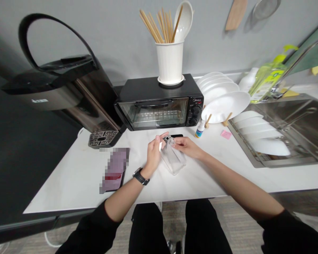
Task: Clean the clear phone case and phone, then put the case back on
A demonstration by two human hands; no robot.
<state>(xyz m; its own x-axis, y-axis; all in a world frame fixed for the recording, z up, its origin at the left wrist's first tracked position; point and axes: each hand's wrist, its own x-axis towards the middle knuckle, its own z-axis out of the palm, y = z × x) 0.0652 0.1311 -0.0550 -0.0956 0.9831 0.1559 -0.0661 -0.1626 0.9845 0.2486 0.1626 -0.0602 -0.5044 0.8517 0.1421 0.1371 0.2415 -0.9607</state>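
A clear phone case [174,160] hangs over the white counter between my hands, its dark-ringed camera cut-out at the top. My right hand [187,146] pinches the case near its upper right corner. On the other side, my left hand [154,152] grips its upper left edge, index finger reaching toward the cut-out. A small white piece [160,146] shows at the left fingers; what it is I cannot make out. Just behind the case lies a flat black object [178,135], partly hidden by it and by my right hand.
A phone [116,169] with a blurred purple screen lies left. Behind stand a water dispenser [69,91] and a toaster oven [159,109] bearing a white cup [170,60] of chopsticks. Right are a small bottle [200,129], pink note [226,134], racked plates [225,106] and sink [304,155].
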